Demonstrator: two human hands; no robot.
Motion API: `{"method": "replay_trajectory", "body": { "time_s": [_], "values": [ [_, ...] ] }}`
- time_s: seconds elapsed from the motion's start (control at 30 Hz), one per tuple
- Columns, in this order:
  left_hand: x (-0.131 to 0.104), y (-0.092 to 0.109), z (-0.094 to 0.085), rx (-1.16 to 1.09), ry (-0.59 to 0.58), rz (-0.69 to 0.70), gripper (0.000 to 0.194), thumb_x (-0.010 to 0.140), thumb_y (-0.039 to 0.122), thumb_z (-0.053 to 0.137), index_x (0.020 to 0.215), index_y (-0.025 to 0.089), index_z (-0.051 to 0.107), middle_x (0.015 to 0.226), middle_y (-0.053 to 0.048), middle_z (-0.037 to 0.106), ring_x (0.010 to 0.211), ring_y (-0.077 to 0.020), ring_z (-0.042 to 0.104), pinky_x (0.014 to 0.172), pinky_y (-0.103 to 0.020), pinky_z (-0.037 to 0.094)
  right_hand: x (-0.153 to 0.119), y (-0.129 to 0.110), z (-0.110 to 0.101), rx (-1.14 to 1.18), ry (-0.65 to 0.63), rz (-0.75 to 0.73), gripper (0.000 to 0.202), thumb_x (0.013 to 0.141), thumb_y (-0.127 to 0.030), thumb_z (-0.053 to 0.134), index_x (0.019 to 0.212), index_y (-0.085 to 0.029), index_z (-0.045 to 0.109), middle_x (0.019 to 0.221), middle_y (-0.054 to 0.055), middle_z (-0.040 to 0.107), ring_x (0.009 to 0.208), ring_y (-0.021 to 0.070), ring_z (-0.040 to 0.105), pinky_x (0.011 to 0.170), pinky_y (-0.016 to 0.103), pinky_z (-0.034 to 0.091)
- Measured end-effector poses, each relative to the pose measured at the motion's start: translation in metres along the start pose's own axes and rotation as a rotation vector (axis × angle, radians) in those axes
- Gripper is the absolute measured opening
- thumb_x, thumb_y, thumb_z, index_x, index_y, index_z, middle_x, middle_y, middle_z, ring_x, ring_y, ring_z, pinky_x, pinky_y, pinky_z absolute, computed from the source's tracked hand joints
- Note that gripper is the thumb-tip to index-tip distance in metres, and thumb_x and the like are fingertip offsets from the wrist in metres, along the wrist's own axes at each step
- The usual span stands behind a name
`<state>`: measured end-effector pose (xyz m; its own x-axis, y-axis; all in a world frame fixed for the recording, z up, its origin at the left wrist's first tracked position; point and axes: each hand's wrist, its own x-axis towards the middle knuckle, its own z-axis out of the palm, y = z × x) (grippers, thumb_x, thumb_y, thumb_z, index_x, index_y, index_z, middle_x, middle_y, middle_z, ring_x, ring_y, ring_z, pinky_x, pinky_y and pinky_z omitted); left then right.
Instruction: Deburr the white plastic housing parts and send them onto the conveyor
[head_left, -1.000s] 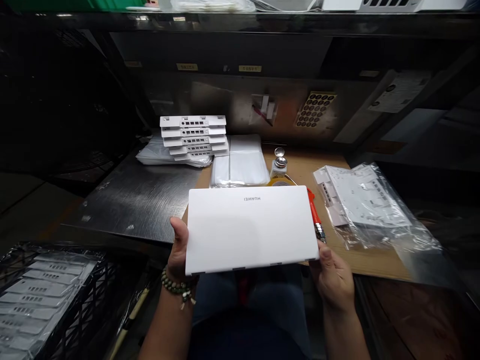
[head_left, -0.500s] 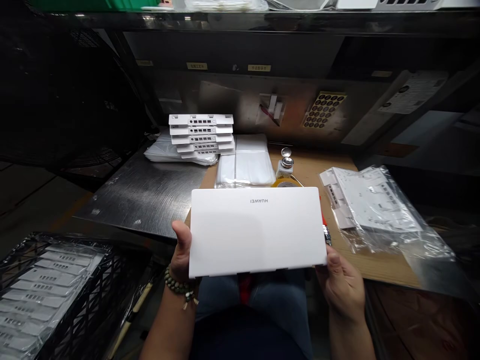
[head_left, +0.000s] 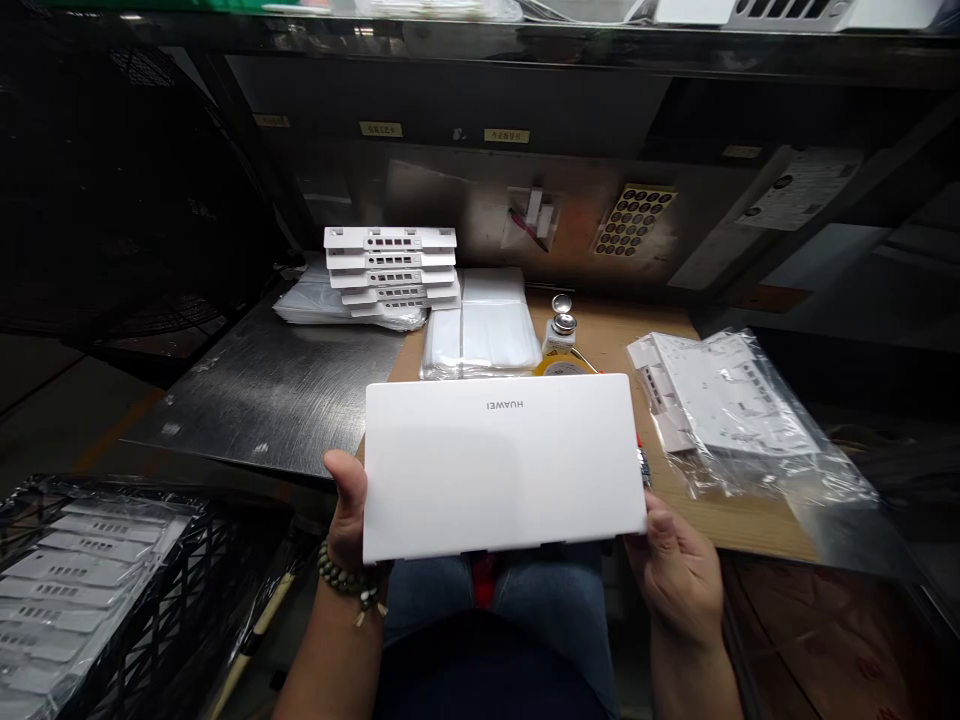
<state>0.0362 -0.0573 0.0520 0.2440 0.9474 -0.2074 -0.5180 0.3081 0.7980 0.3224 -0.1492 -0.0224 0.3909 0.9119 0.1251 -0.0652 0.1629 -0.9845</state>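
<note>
A white plastic router cover (head_left: 501,475) with an upside-down HUAWEI logo is held up in front of me, above my lap and the bench's near edge. My left hand (head_left: 349,510) grips its left edge, thumb up along the side and the other fingers hidden behind. At the lower right corner, my right hand (head_left: 675,560) pinches it between thumb and fingers. Beyond the cover lie a stack of clear plastic bags (head_left: 484,330) and a pile of similar white covers (head_left: 391,265) with port cut-outs. A bagged white cover (head_left: 724,395) rests to the right.
A metal pump bottle (head_left: 560,325) and a yellow tape roll (head_left: 562,367) stand behind the cover. At lower left, a black crate (head_left: 172,590) holds several bagged covers. A metal shelf edge (head_left: 480,45) crosses overhead. A sticker sheet (head_left: 634,220) hangs on the back panel.
The view has shifted slightly, so the bench things appear a little further left. The cover stays in both hands, with its left end slightly lower.
</note>
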Motion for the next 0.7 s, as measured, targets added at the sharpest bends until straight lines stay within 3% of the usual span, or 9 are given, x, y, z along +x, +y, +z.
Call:
{"method": "replay_trajectory", "body": {
  "time_s": [0.13,0.23,0.33,0.4,0.57,0.7],
  "values": [
    [-0.001,0.002,-0.002,0.012,0.007,0.011,0.083,0.078,0.092,0.05,0.124,0.026,0.07,0.126,-0.015,0.072,0.133,-0.0433,0.058,0.099,-0.058,0.058,0.0,-0.001,0.001,0.051,-0.003,-0.033,0.034,0.098,-0.046,0.065,0.12,-0.023,0.077,0.111,0.012,0.08,0.098,0.03,0.078,0.077,0.039,0.067],
    [-0.001,0.011,0.001,0.224,0.078,0.144,0.067,0.084,0.059,0.076,0.141,0.027,0.059,0.138,-0.012,0.067,0.131,-0.0394,0.061,0.107,-0.052,0.055,0.0,0.0,0.002,0.008,0.033,-0.034,0.03,0.096,-0.04,0.068,0.121,-0.024,0.075,0.113,0.011,0.079,0.1,0.0277,0.078,0.08,0.037,0.066],
    [0.0,0.015,0.006,0.499,0.107,0.279,0.09,0.074,0.035,0.091,0.152,0.028,0.046,0.144,-0.012,0.062,0.134,-0.0363,0.058,0.113,-0.048,0.049,0.0,0.004,0.002,-0.04,0.041,-0.015,0.028,0.095,-0.036,0.071,0.121,-0.025,0.074,0.113,0.008,0.079,0.1,0.0238,0.077,0.083,0.031,0.064],
    [0.002,0.014,0.009,0.61,0.171,0.331,0.092,0.072,0.033,0.093,0.151,0.027,0.046,0.143,-0.012,0.062,0.134,-0.035,0.058,0.115,-0.048,0.047,0.0,0.008,0.0,-0.051,0.037,0.005,0.029,0.093,-0.035,0.073,0.121,-0.026,0.074,0.112,0.007,0.08,0.1,0.0221,0.076,0.084,0.029,0.062],
    [0.005,0.009,0.013,0.522,0.205,0.295,0.048,0.094,0.045,0.072,0.135,0.027,0.057,0.133,-0.01,0.069,0.126,-0.0318,0.064,0.109,-0.046,0.051,0.0,0.014,-0.003,-0.065,0.024,0.044,0.031,0.095,-0.039,0.071,0.12,-0.022,0.075,0.12,0.01,0.077,0.106,0.0257,0.075,0.088,0.034,0.063],
    [0.004,0.012,0.015,0.491,0.23,0.26,0.051,0.097,0.054,0.063,0.14,0.026,0.059,0.129,-0.01,0.071,0.12,-0.0322,0.067,0.103,-0.043,0.055,0.002,0.015,-0.003,-0.053,0.033,0.062,0.033,0.094,-0.039,0.072,0.123,-0.023,0.073,0.118,0.01,0.078,0.099,0.0251,0.077,0.084,0.034,0.064]
  ]
}}
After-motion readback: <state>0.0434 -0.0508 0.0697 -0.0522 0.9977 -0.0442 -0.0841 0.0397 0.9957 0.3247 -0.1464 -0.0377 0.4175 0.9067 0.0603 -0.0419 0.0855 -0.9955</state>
